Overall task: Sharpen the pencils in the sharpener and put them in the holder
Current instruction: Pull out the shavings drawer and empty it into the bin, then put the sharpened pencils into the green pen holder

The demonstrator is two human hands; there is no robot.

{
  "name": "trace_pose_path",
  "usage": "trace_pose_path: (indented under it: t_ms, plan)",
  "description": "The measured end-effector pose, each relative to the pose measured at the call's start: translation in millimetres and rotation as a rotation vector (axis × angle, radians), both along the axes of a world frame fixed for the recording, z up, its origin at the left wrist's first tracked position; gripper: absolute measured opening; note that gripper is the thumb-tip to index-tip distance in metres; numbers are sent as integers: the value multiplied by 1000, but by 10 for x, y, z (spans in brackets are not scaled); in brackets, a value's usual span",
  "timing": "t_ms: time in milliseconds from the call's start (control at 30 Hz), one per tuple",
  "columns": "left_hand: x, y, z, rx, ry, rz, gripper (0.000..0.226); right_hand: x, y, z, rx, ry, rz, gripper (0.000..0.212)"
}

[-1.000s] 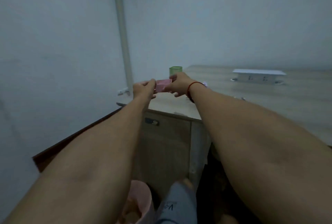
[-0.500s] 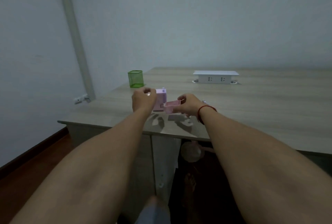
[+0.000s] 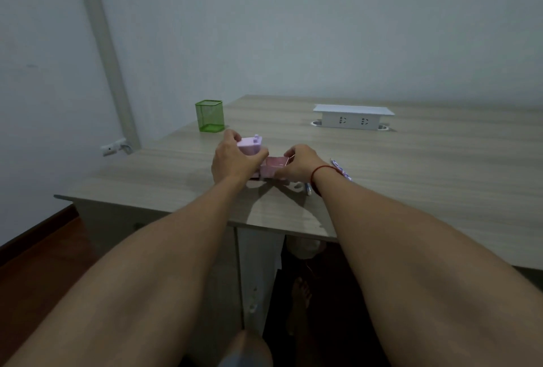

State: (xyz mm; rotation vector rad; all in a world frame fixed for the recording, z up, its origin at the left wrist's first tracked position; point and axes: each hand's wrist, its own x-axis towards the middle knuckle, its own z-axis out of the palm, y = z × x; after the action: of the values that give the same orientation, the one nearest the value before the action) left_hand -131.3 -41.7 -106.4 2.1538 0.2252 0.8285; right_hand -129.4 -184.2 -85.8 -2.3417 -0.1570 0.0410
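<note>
1. Lilac sharpener (image 3: 249, 144) sits on the wooden table (image 3: 411, 166), with the left hand (image 3: 232, 161) curled round its body.
2. Right hand (image 3: 299, 163) pinches the pink drawer (image 3: 271, 166) against the sharpener's lower right side.
3. Pencils (image 3: 340, 169) lie just beyond the right wrist.
4. Green mesh holder (image 3: 209, 116) stands farther back on the left, apart from the sharpener.

Holder (image 3: 209, 116) behind sharpener (image 3: 250, 146), on table (image 3: 411, 178)
</note>
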Motion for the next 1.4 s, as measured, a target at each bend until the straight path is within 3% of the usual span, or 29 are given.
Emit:
trace_pose_path:
  t_ms: [167, 267, 500, 633, 767, 933, 1067, 1400]
  plan:
    - [-15, 118, -17, -68, -15, -83, 54, -42, 60, 50, -12, -8, 5, 74]
    - [-45, 156, -19, -32, -15, -126, 57, -38, 87, 42, 24, -22, 11, 55]
    - [-48, 197, -7, 50, -6, -117, 57, -26, 95, -7, 103, 56, 70, 52]
    - [-50, 190, -8, 40, 10, -202, 55, -46, 217, -44, 132, 35, 89, 39]
    - [-42, 235, 69, -152, 22, -207, 36, -61, 331, -81, 123, -28, 97, 58]
    - [13, 433, 82, -160, 31, -213, 23, -52, 462, -137, 183, -51, 124, 65]
    - [-13, 708, 10, -219, 1, -126, 36, -45, 765, -137, 229, -19, 163, 62]
    - [84, 1575, -39, -313, -49, 127, 34, 106, 1851, -218, 282, -55, 215, 55]
